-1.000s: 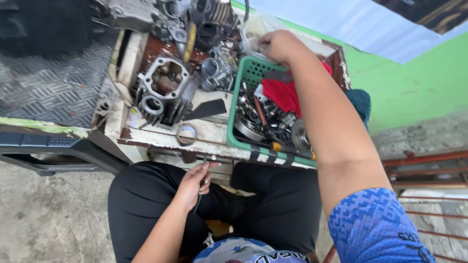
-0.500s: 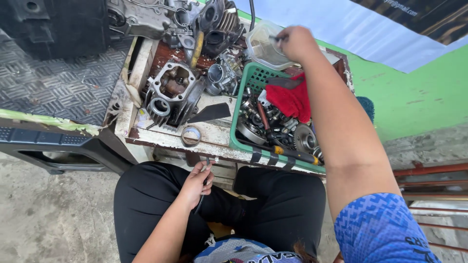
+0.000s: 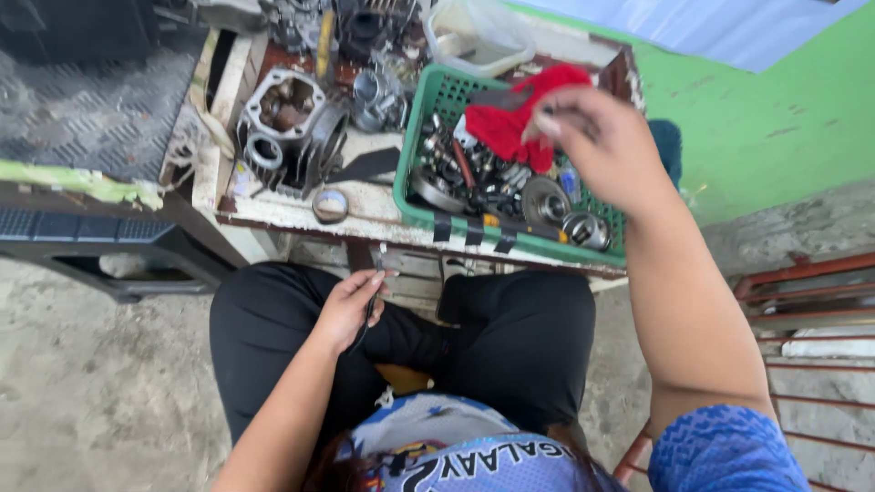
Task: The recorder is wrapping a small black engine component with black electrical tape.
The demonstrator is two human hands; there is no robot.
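Two bare hands are at work over a low, grimy bench (image 3: 273,211). The right hand (image 3: 597,146) is raised above a green basket (image 3: 412,196), its fingers (image 3: 547,123) bunched together near a red rag (image 3: 510,123) that lies on the heap inside; motion blur hides whether they pinch anything, so I cannot tell. The basket sits at the bench's right end and is full of metal parts: gears, a round bearing (image 3: 545,200), a small cup-shaped piece (image 3: 583,228), bolts and rods. The left hand (image 3: 351,305) rests on the person's left thigh, just below the bench edge, fingers curled shut around a thin dark tool (image 3: 366,319) whose metal tip (image 3: 381,264) points up toward the bench. Left of the basket stands a finned engine cylinder (image 3: 287,132), with a dark flat blade (image 3: 365,166) between the two and a small round cap (image 3: 330,205) at the near edge. Behind lie more engine pieces (image 3: 369,87) and a clear plastic tub (image 3: 478,36) just beyond the basket. The person sits with black trousers (image 3: 510,346) and knees apart, a patterned blue shirt at the bottom of view. A green wall (image 3: 775,109) rises on the right, concrete floor (image 3: 91,392) to the left.
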